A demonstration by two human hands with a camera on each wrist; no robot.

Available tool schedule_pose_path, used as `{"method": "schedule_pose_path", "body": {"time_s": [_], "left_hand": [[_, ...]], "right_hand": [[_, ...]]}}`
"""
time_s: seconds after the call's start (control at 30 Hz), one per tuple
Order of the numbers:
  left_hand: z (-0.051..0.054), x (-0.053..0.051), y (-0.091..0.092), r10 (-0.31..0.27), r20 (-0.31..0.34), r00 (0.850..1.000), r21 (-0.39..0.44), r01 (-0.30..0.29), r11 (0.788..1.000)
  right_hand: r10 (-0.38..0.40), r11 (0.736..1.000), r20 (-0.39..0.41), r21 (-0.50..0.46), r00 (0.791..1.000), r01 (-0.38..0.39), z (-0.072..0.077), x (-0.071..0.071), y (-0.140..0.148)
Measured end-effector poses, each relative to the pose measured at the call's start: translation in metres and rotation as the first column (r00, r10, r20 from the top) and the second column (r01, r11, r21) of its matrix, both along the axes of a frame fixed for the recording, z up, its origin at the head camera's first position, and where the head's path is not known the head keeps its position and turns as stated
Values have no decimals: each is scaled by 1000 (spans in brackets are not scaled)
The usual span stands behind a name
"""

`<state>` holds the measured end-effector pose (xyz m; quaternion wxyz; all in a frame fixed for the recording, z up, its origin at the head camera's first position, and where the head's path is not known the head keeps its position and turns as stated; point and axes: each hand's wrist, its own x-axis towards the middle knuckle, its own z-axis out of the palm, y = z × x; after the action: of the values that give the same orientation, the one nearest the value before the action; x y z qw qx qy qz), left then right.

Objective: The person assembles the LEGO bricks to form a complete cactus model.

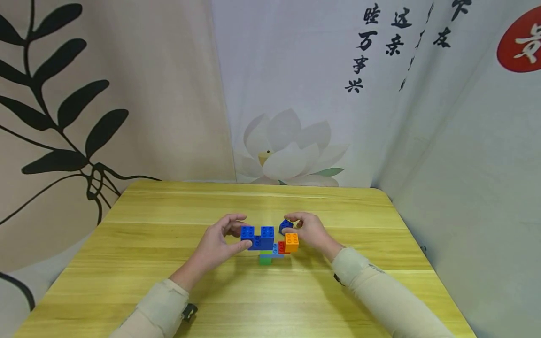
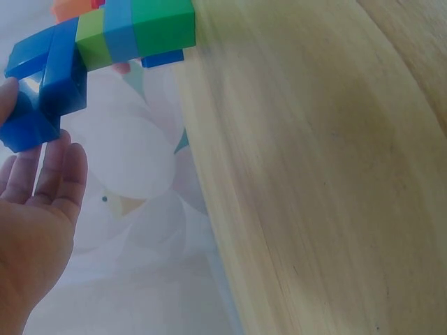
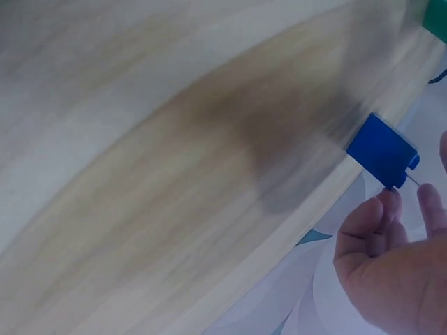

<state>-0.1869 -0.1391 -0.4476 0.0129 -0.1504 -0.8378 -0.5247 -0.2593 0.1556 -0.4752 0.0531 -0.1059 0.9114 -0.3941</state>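
Observation:
A block structure made of joined toy bricks is held above the table, my left hand [image 1: 217,241] gripping its blue bricks [image 1: 261,239] at the left end. The thumb lies on the near face, with fingers behind. Light green, light blue and green bricks [image 2: 164,28] join on below; red bricks [image 1: 281,247] and an orange brick [image 1: 291,242] extend to the right. Just behind the orange brick, my right hand [image 1: 312,229] pinches a separate blue brick [image 3: 380,150] between thumb and fingers. Part of that brick is hidden by the thumb in the head view.
The wooden table [image 1: 169,286] spreads around both hands. A printed curtain [image 1: 291,94] with a lotus and writing hangs behind its far edge, and more cloth hangs at both sides. Dark wrist devices [image 1: 189,311] show at the cuffs.

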Motion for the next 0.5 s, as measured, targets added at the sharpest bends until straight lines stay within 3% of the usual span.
{"method": "schedule_pose_path", "body": {"time_s": [0.5], "left_hand": [[-1, 0, 0, 9, 19, 1000, 1, -9, 1000]], "right_hand": [[14, 1000, 12, 6, 1000, -14, -5, 1, -8]]}}
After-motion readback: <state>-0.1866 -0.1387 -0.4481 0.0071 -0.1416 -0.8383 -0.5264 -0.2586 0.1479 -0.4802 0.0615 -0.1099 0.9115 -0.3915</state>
